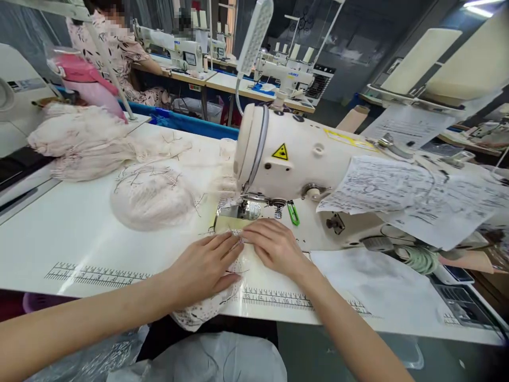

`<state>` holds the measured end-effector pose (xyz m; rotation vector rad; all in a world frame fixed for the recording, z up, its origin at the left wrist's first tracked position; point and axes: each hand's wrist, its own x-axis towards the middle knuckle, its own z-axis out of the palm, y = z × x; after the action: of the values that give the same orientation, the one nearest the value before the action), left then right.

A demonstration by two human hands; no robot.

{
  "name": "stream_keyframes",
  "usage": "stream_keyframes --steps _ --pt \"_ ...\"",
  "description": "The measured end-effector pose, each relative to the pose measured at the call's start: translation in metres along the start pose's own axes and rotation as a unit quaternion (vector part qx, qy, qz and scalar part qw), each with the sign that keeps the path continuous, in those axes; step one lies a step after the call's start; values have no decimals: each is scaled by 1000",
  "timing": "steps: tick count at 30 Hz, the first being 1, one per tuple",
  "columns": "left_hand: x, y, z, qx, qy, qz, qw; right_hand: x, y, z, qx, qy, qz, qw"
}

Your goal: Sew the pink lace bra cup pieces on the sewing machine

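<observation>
Two bare hands, the left hand [207, 260] and the right hand [274, 241], nearly meet at a glossy white desk [87, 228]. The left lies flattened, thumb spread, over white patterned lace fabric [194, 315] that droops past the near edge. The right is half curled, fingertips at the lace's far end; whether they pinch it, I cannot tell. Just beyond stands a cream sewing machine [302, 170], with a slim green tool [293, 213] beneath. Leftward sits a rounded pale lace bundle [151, 199]; farther back, a person in a patterned top [107, 53].
</observation>
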<state>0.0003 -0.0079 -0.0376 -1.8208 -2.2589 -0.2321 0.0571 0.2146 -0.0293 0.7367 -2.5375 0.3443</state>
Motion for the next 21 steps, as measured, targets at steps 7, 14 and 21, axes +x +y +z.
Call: stream_keyframes --steps 7,14,21 --pt "-20 -30 -9 -54 -10 -34 998 0 2 8 -41 -17 -23 999" --pt "-47 -45 -22 -23 -19 -222 975 1 1 13 -46 3 15 999" --pt "-49 -32 -36 -210 3 -302 930 3 -3 18 -37 -10 87 995"
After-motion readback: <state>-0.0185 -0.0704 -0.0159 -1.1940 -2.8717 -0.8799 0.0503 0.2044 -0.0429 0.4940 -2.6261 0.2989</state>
